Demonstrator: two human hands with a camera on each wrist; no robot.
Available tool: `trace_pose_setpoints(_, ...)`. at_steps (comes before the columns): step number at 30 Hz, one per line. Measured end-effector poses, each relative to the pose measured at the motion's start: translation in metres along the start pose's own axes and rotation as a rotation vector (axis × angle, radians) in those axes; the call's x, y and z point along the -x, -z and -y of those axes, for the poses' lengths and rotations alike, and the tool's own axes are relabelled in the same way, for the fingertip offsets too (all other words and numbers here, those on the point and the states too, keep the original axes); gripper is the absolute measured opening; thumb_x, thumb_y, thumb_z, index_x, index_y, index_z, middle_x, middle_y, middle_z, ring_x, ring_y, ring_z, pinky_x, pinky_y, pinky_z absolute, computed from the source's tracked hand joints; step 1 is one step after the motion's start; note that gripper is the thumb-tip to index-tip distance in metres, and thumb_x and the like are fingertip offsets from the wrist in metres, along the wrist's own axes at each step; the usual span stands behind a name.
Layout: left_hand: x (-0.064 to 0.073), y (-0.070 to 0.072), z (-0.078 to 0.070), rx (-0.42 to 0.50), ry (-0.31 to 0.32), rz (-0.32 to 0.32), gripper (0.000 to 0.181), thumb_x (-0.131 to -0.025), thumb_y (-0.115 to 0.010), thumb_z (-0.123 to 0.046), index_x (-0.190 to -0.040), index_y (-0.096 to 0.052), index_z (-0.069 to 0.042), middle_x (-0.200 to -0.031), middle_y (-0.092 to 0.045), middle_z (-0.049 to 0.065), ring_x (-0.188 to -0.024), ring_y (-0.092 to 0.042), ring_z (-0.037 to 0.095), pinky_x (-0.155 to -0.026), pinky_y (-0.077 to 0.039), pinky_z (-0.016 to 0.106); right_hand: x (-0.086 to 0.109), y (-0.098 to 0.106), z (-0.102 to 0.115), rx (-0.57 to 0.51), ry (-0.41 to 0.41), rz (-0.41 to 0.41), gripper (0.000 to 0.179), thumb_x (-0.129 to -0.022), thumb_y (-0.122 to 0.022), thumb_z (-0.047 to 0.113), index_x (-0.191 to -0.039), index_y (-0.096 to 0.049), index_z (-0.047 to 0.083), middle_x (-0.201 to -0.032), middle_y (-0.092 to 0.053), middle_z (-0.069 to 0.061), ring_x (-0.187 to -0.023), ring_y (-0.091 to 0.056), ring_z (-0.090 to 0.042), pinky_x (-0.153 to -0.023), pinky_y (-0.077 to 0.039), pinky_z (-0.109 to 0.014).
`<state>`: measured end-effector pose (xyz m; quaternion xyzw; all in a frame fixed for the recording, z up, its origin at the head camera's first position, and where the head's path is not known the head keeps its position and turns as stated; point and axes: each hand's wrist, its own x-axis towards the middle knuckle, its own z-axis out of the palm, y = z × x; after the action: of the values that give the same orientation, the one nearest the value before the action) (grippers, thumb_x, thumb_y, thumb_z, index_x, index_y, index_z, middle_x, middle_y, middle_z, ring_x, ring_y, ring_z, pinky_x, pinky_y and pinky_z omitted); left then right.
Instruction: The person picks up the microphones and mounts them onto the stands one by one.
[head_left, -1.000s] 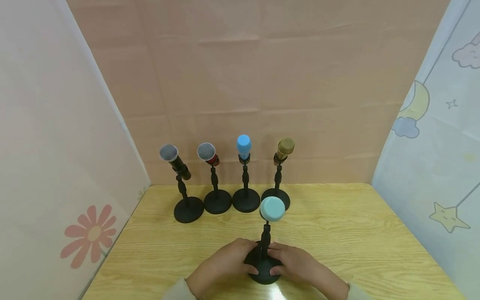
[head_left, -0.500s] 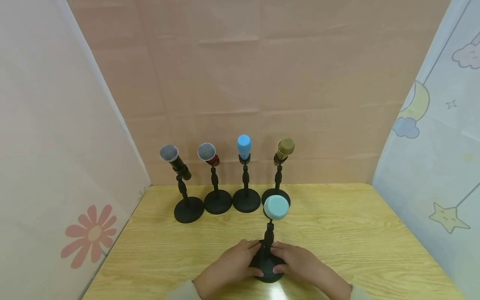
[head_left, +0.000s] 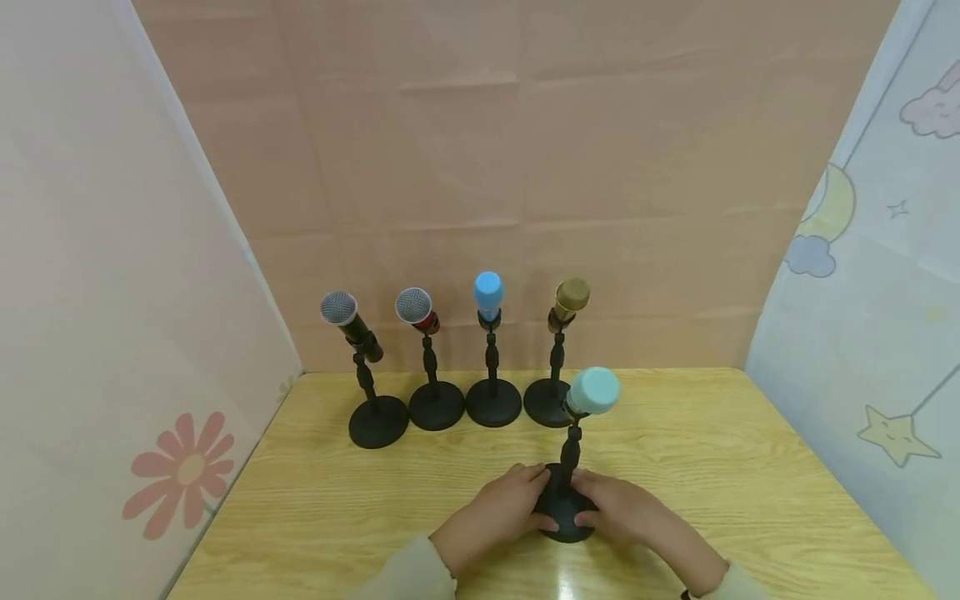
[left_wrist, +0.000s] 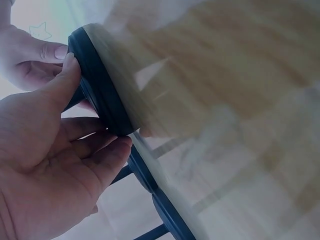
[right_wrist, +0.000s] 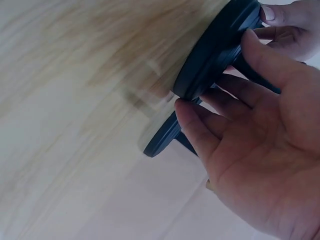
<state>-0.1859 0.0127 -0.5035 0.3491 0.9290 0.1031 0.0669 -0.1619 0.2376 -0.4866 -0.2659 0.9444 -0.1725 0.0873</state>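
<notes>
A mint-green microphone (head_left: pixel 595 390) tilts to the right on a black desk stand (head_left: pixel 566 505). My left hand (head_left: pixel 504 505) grips the round base from the left, thumb in front and fingers around the far edge. From the right, my right hand (head_left: pixel 628 510) holds the same base in a matching way. Both wrist views show the thumbs on the upper side of the base (left_wrist: pixel 102 85) and fingertips at its rim. The left wrist view has the other hand (left_wrist: pixel 32 55) across the base.
Behind stand a black microphone (head_left: pixel 352 321), a red one with a silver head (head_left: pixel 415 307), a light-blue one (head_left: pixel 488 293) and a gold one (head_left: pixel 572 296), in a row on black stands. The mint head overlaps the gold one's base. Papered walls (head_left: pixel 525 167) enclose the wooden table (head_left: pixel 712 467).
Both hands have shifted the mint microphone's stand to the right and farther from me. The row of microphones behind stays where it was.
</notes>
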Motion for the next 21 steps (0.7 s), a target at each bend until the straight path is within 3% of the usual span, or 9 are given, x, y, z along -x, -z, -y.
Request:
trace_pose_setpoints(5, -0.009, -0.001, -0.002, -0.01, 0.005, -0.006, 0.079, -0.089, -0.063, -0.059, -0.15, -0.05, -0.009, -0.152, -0.051, 0.003, -0.132, -0.053, 0.016, -0.101, -0.05, 0.027, -0.001, 0.003, -0.002, -0.011, -0.029, -0.006, 0.06, -0.092, -0.074, 0.032, -0.14, -0.058, 0.0, -0.144, -0.055, -0.022, -0.124, -0.06, -0.041, -0.098, -0.051, -0.055)
trace_pose_setpoints(14, -0.035, -0.001, -0.013, -0.078, 0.019, -0.013, 0.078, -0.089, -0.061, -0.061, -0.149, -0.051, -0.011, -0.151, -0.052, 0.002, -0.131, -0.054, 0.018, -0.1, -0.051, 0.027, -0.004, 0.014, -0.005, -0.061, -0.224, 0.023, 0.055, -0.093, -0.074, 0.02, -0.139, -0.057, -0.004, -0.15, -0.048, -0.025, -0.128, -0.054, -0.047, -0.101, -0.046, -0.061)
trace_pose_setpoints(21, -0.057, -0.003, -0.019, -0.112, 0.029, 0.007, 0.078, -0.09, -0.058, -0.062, -0.15, -0.05, -0.013, -0.152, -0.05, 0.0, -0.133, -0.052, 0.015, -0.103, -0.049, 0.025, -0.003, 0.017, -0.019, -0.083, -0.234, 0.026, 0.057, -0.095, -0.071, 0.018, -0.142, -0.052, -0.009, -0.153, -0.042, -0.028, -0.132, -0.049, -0.05, -0.103, -0.043, -0.063)
